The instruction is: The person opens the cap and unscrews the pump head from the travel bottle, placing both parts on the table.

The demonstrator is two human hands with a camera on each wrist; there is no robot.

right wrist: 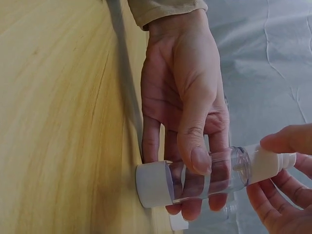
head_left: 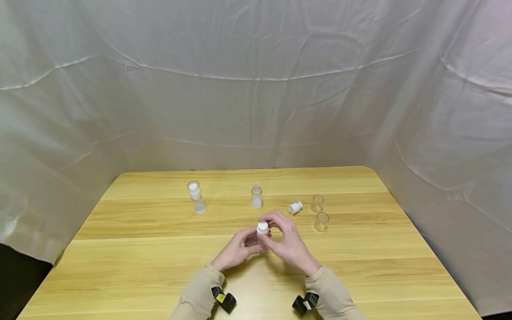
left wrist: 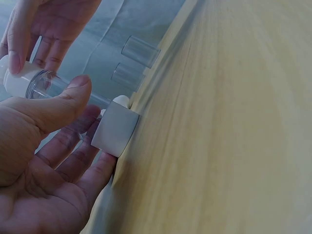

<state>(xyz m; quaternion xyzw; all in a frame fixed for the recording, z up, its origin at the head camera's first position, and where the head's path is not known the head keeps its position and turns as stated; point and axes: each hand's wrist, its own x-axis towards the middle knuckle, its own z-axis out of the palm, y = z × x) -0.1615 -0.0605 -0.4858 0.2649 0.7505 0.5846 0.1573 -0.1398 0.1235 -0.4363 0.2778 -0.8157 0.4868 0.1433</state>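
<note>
Near the front middle of the table, a clear pump bottle [head_left: 262, 229] stands upright between my two hands. My left hand [head_left: 237, 251] holds its transparent body [right wrist: 222, 168], thumb on one side and fingers round the other. In the right wrist view the white base [right wrist: 153, 184] of the bottle is down by the wood. With thumb and fingertips, my right hand [head_left: 291, 244] pinches the white pump top [left wrist: 18, 78], which sits at the mouth of the bottle. Whether its thread is fully tightened cannot be seen.
Behind the hands stands a clear bottle [head_left: 257, 198] with no pump. A capped pump bottle [head_left: 196, 198] is at back left. To the right, a white pump head [head_left: 295, 207] lies on its side beside two clear caps, one farther cap [head_left: 318, 203] and one nearer cap [head_left: 321, 222].
</note>
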